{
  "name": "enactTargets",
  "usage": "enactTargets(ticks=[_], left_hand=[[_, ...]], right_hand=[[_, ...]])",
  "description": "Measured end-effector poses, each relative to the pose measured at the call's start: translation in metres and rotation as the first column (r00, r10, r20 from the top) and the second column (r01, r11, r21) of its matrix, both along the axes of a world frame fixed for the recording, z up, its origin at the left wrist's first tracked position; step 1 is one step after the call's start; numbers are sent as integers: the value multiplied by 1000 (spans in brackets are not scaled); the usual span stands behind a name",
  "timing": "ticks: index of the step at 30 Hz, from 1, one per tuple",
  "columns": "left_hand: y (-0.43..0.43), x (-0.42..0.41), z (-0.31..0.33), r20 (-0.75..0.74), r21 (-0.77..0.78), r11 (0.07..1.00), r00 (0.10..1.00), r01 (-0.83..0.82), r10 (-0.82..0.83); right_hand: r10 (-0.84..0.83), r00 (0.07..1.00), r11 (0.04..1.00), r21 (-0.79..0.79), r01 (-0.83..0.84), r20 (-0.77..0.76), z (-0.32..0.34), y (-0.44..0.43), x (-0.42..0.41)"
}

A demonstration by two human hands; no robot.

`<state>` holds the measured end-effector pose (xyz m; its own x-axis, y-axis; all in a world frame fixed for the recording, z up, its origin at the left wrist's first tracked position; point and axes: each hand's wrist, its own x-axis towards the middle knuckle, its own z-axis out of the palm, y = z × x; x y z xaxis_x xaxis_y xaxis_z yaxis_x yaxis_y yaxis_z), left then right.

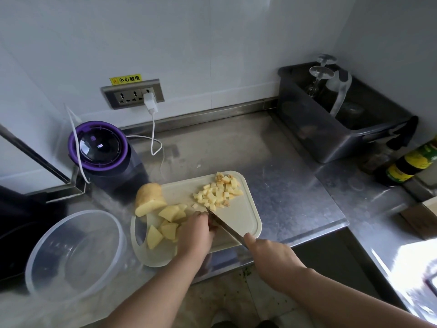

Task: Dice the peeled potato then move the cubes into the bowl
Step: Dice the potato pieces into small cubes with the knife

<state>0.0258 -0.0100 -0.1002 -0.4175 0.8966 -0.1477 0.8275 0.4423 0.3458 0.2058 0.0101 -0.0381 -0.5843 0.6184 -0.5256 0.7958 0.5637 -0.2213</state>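
Counter (283, 162), lower left: bowl (73, 254) is sitting unfilled. I'm mid-dicing: left hand (195, 234) clamping chunks (169, 213), right hand (267, 256) gripping knife (224, 226), cubes (217, 190) waiting.

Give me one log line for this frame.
stage: dicing | left hand steadies chunks | right hand holds knife | cubes piled on board | bowl holds no cubes yet
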Motion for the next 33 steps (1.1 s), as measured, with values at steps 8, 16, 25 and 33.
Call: enactTargets(ticks=[8,16,25,33], left_hand=[[10,1,3,66,19,999,997,-39,38],[4,-44,29,158,125,992,987,18,-38],[-33,-90,44,4,-67,981,983,184,-184],[-23,-66,37,-250,-259,887,860,383,-444]], right_hand=[[-54,998,992,111,56,-23,4,15,16],[55,998,993,102,-56,13,-1,30,23],[67,998,986,150,-69,17,-6,49,13],[7,998,986,166,4,-66,-9,50,11]])
